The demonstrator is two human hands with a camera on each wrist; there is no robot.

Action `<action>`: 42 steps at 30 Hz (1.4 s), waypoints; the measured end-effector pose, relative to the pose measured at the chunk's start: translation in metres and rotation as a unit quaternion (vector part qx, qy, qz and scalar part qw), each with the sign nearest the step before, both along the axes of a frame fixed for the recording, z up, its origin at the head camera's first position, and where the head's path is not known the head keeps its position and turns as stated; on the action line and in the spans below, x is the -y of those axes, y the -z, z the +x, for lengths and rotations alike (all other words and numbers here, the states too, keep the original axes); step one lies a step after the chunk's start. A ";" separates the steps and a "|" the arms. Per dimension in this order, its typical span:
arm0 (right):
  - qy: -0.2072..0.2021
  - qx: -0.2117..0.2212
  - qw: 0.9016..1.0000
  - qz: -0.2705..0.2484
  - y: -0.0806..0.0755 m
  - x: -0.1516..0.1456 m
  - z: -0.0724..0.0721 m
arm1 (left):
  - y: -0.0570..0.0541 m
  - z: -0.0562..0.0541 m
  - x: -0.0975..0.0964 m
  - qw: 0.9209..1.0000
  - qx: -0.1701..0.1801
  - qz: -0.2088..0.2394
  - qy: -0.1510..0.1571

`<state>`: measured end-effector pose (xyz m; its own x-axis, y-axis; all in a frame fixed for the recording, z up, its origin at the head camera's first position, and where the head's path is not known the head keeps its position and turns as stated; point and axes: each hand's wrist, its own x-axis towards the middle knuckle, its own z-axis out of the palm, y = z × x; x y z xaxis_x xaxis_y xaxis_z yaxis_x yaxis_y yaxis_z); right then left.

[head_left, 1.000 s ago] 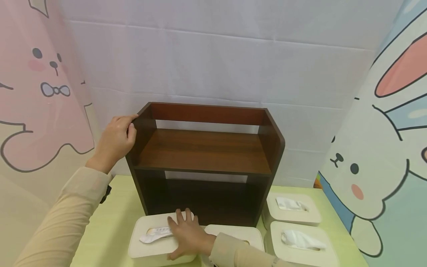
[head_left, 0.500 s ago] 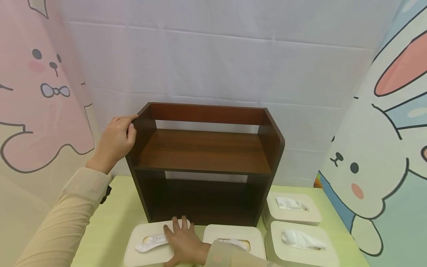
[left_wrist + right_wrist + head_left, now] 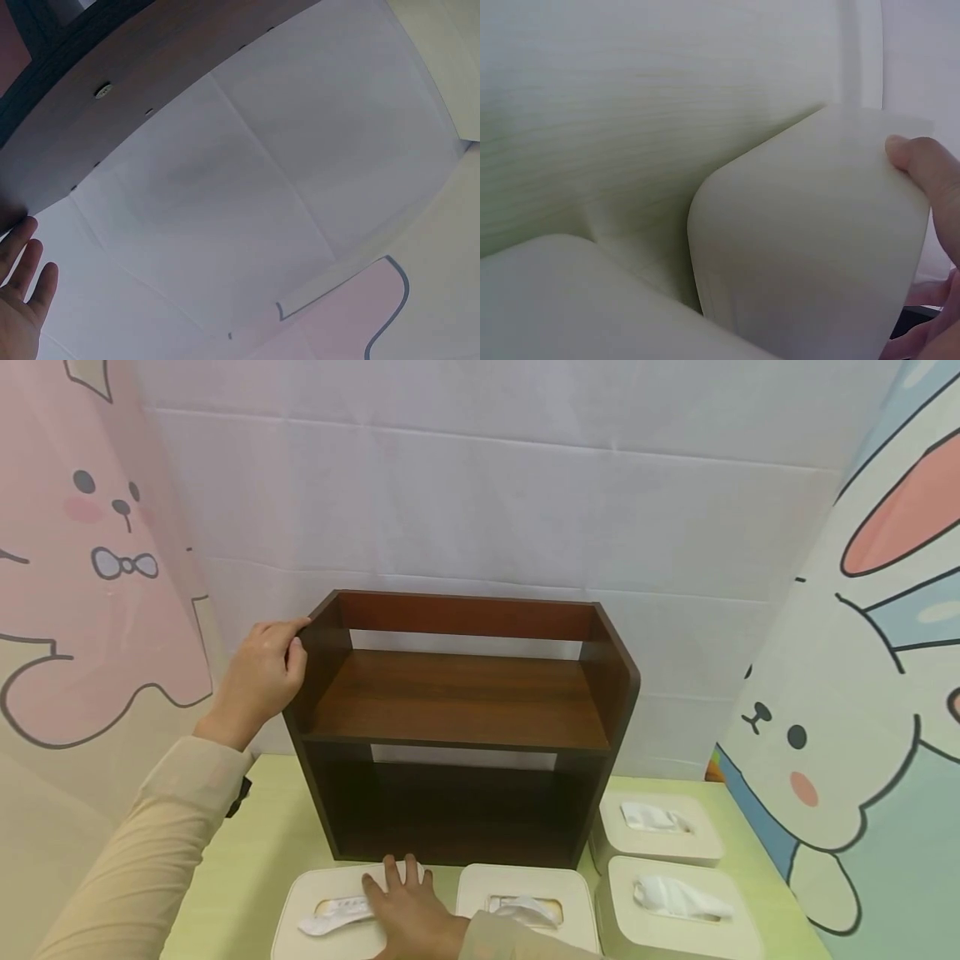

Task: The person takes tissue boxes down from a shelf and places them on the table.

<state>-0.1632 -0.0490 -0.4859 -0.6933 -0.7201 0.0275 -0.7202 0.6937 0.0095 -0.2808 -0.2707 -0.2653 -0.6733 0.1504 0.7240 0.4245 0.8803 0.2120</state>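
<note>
A dark brown two-tier shelf (image 3: 457, 693) stands at the back of the table. My left hand (image 3: 262, 672) rests against the upper edge of its left side panel; in the left wrist view straight fingers (image 3: 30, 262) touch the panel's outer face (image 3: 127, 112). In front of the shelf, a white tissue box (image 3: 315, 893) with a tissue lying over its slot is under my right hand (image 3: 416, 914). Spread fingers lie across its lid, and in the right wrist view the thumb (image 3: 907, 154) presses the box's side wall (image 3: 802, 225). The front of this box is cut off by the frame.
A second tissue box (image 3: 577, 893) stands just right of my right hand, partly behind the sleeve. Two more, a rear box (image 3: 705, 839) and a front box (image 3: 731, 935), line the right side of the shelf. Pale green table (image 3: 262, 810); white cloth (image 3: 480, 510) hangs behind.
The right hand has drawn the left tissue box toward me and slightly left, away from the shelf's front edge. The left hand and the shelf have stayed put.
</note>
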 end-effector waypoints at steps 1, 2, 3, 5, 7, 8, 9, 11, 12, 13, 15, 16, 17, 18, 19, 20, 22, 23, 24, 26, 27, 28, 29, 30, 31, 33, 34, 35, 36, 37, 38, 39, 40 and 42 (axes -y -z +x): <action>0.001 -0.001 1.000 0.000 0.000 0.000 0.000 | 0.000 0.000 0.000 1.000 0.000 0.000 0.001; 0.001 -0.002 1.000 0.000 0.001 0.000 0.000 | 0.000 -0.001 0.000 1.000 -0.001 0.000 0.001; 0.002 -0.001 1.000 0.000 0.001 -0.001 0.000 | 0.000 -0.001 -0.001 1.000 -0.002 -0.001 0.001; 0.003 -0.001 1.000 0.000 0.001 -0.001 0.000 | 0.000 -0.002 -0.001 1.000 -0.002 -0.001 0.002; 0.003 0.003 1.000 0.002 0.001 -0.001 -0.001 | 0.001 -0.003 -0.001 1.000 -0.003 -0.002 0.002; 0.003 0.003 1.000 0.004 0.001 -0.002 -0.001 | 0.001 -0.003 -0.001 1.000 -0.003 -0.002 0.002; 0.004 0.006 1.000 0.007 0.001 -0.001 -0.001 | 0.001 -0.004 -0.001 1.000 -0.003 -0.003 0.002; 0.004 0.010 1.000 0.013 0.001 -0.001 -0.002 | 0.000 -0.004 -0.001 1.000 -0.003 -0.004 0.002; 0.003 0.014 1.000 0.016 0.000 -0.001 -0.002 | 0.000 -0.005 -0.001 1.000 -0.003 -0.005 0.001; 0.002 0.013 1.000 0.021 -0.001 -0.002 -0.002 | 0.000 -0.004 -0.001 1.000 -0.002 -0.006 0.001; -0.001 0.022 0.999 0.033 -0.003 -0.002 -0.003 | 0.000 -0.004 0.000 1.000 -0.002 -0.007 0.000; -0.004 0.026 0.999 0.038 -0.004 -0.003 -0.003 | 0.000 -0.003 0.000 1.000 -0.003 -0.007 -0.001; -0.008 0.031 0.999 0.042 -0.006 -0.004 -0.004 | 0.000 -0.002 0.001 1.000 -0.003 -0.009 -0.001; -0.010 0.036 0.998 0.046 -0.007 -0.005 -0.004 | 0.000 -0.002 0.001 1.000 -0.004 -0.012 -0.003; -0.014 0.040 0.998 0.048 -0.009 -0.005 -0.004 | 0.000 -0.001 0.002 1.000 -0.006 -0.015 -0.005; -0.017 0.046 0.998 0.049 -0.010 -0.006 -0.004 | 0.000 0.000 0.003 1.000 -0.008 -0.020 -0.007; -0.022 0.048 0.997 0.047 -0.013 -0.008 -0.004 | -0.001 0.000 0.004 0.999 -0.019 -0.033 -0.008; -0.024 0.047 0.998 0.045 -0.014 -0.010 -0.003 | -0.001 0.000 0.004 0.999 -0.027 -0.042 -0.008; -0.026 0.048 0.997 0.046 -0.014 -0.010 -0.004 | -0.001 0.000 0.005 0.998 -0.032 -0.050 -0.009; -0.030 0.040 0.998 0.046 -0.016 -0.012 -0.006 | -0.003 0.002 0.005 0.997 -0.039 -0.068 -0.017; -0.036 0.033 0.998 0.046 -0.018 -0.014 -0.007 | -0.004 0.003 0.005 0.996 -0.042 -0.076 -0.022; -0.041 0.027 0.998 0.045 -0.019 -0.015 -0.008 | -0.005 0.004 0.005 0.995 -0.041 -0.084 -0.030; -0.044 0.027 0.998 0.040 -0.022 -0.016 -0.010 | -0.006 0.005 0.005 0.995 -0.038 -0.090 -0.038; -0.049 0.028 0.998 0.033 -0.024 -0.018 -0.012 | -0.007 0.007 0.004 0.994 -0.033 -0.094 -0.046; -0.051 0.027 0.998 0.024 -0.028 -0.021 -0.013 | -0.008 0.009 0.004 0.993 -0.029 -0.099 -0.054; -0.058 0.027 0.998 0.010 -0.035 -0.027 -0.015 | -0.009 0.012 0.003 0.993 -0.023 -0.101 -0.063; -0.056 0.032 0.998 0.003 -0.037 -0.030 -0.015 | -0.009 0.013 0.002 0.993 -0.021 -0.100 -0.066; -0.058 0.034 0.998 -0.002 -0.040 -0.034 -0.016 | -0.010 0.015 0.002 0.993 -0.019 -0.099 -0.068; -0.057 0.032 0.998 -0.005 -0.042 -0.038 -0.017 | -0.010 0.017 0.002 0.993 -0.020 -0.097 -0.069; -0.058 0.029 0.998 -0.006 -0.044 -0.042 -0.017 | -0.010 0.020 0.002 0.993 -0.018 -0.095 -0.070; -0.059 0.024 0.998 -0.007 -0.047 -0.046 -0.018 | -0.010 0.022 0.002 0.993 -0.018 -0.092 -0.072; -0.060 0.020 0.998 -0.010 -0.049 -0.051 -0.018 | -0.009 0.025 0.003 0.993 -0.019 -0.089 -0.072; -0.060 0.014 0.998 -0.013 -0.052 -0.056 -0.019 | -0.009 0.028 0.003 0.993 -0.022 -0.087 -0.071; -0.062 -0.010 0.998 -0.023 -0.057 -0.067 -0.019 | -0.008 0.035 0.004 0.994 -0.025 -0.083 -0.070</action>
<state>-0.1821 0.0179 -0.4287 -0.5985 -0.7977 0.0744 -0.8001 0.5998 -0.0052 -0.2461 -0.2751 -0.2570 -0.6600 0.1774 0.7300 0.3009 0.9528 0.0405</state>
